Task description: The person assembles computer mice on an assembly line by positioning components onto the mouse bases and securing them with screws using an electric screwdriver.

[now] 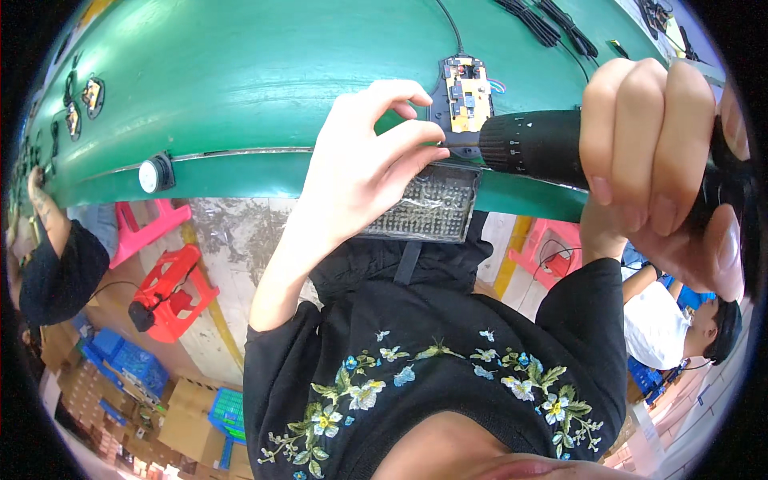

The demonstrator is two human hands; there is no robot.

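My right hand [644, 148] is wrapped round a black electric screwdriver [532, 146], which lies almost level with its tip end toward my left hand. My left hand [360, 148] is closed in a pinch at that tip, by the near end of an opened computer mouse [436, 100]. Whatever sits between those fingertips is too small to make out. On the mouse base a yellow circuit board [468, 100] with black parts lies exposed, and a cable runs away from its far end. Below, at the bench edge, is a tray of small screws [424, 210].
The green bench [240, 88] carries bundled black cables [532, 22] at the far right and more opened mice [94, 96] at the left. A round white-topped object [155, 174] is at its near edge. Red stools [172, 292] and people stand on both sides.
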